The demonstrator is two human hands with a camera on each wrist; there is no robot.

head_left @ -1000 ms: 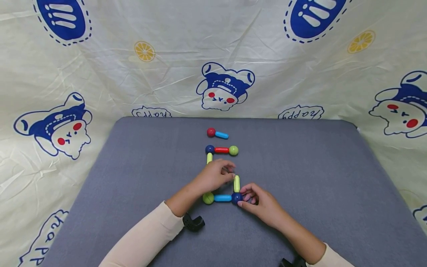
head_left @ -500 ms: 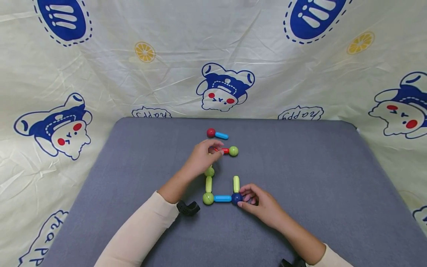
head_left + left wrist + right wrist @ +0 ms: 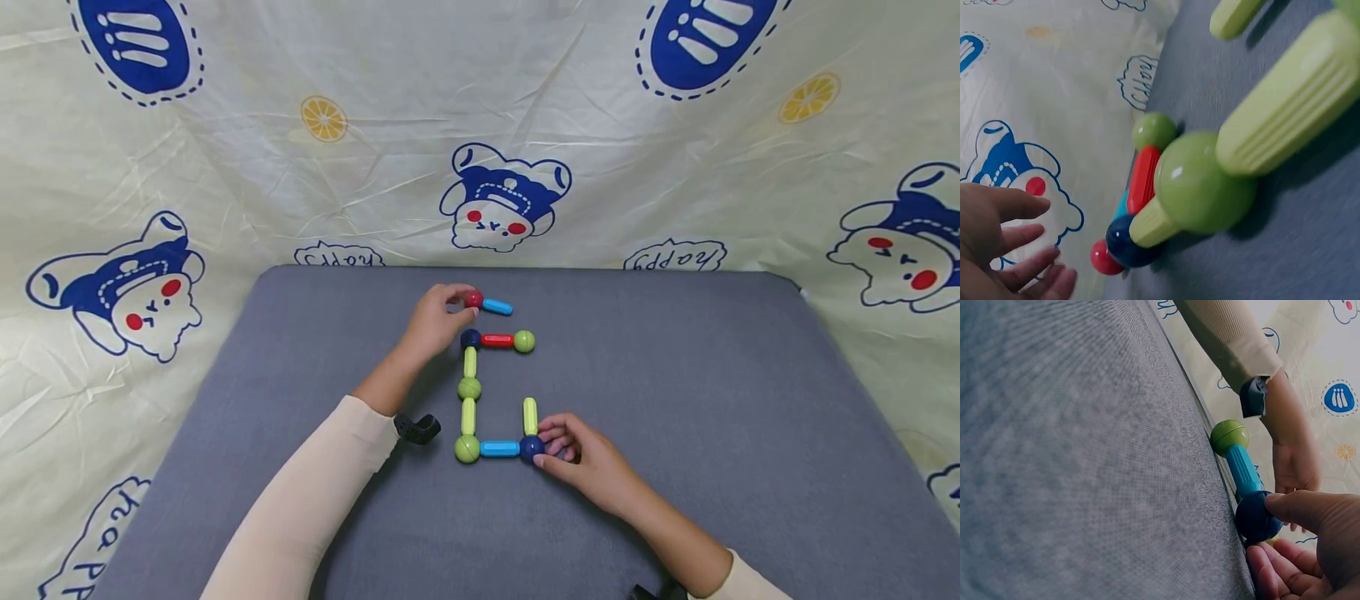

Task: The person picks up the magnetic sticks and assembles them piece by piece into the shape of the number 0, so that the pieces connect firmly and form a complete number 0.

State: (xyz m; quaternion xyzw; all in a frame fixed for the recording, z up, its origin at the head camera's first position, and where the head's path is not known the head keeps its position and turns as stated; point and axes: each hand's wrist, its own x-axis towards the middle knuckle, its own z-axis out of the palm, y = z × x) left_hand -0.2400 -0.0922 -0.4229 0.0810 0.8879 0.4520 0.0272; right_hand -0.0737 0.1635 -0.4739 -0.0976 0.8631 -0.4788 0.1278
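Several coloured balls and rods from a building set form an open frame on the table. My right hand (image 3: pixel 588 462) pinches the dark blue ball (image 3: pixel 1259 517) at its near right corner, thumb on one side and fingers on the other. From that ball run a light blue rod (image 3: pixel 499 449) and a yellow-green rod (image 3: pixel 530 416). At the far end my left hand (image 3: pixel 438 321) reaches to a red ball (image 3: pixel 473 299), which shows between thumb and fingertips. In the left wrist view its fingers (image 3: pixel 1019 237) are spread. A blue rod (image 3: pixel 497 307) adjoins the red ball.
The frame's left side has green balls (image 3: pixel 468 389) and yellow-green rods (image 3: pixel 468 417). Its far side has another dark blue ball (image 3: pixel 471 339), a red rod (image 3: pixel 497 341) and a green ball (image 3: pixel 524 342). A patterned cloth (image 3: pixel 390 192) hangs behind the grey table (image 3: pixel 675 358).
My left hand has moved away from me, from over the middle of the frame past its far side to the red ball. My right hand has stayed at the dark blue ball.
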